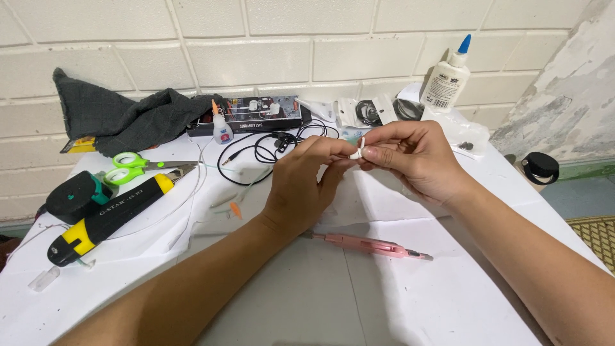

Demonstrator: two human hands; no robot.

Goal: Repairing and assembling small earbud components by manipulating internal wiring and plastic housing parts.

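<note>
Frame centre, above white table (359, 301): left hand (301, 186) and right hand (416, 157) both pinching small white earbud piece (357, 152) between fingertips. Looks light, rigid, fragile, slippery; best held by its sides, gently. Black earphone cable (262, 150) behind, pink tool (371, 245) below

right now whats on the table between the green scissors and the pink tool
In the head view, the person's left forearm crosses that stretch between the green scissors and pink tool, with a small orange cap beside it.

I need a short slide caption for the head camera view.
Both hands, left hand and right hand, pinch a small white part above a white table, pink tool below.
</note>
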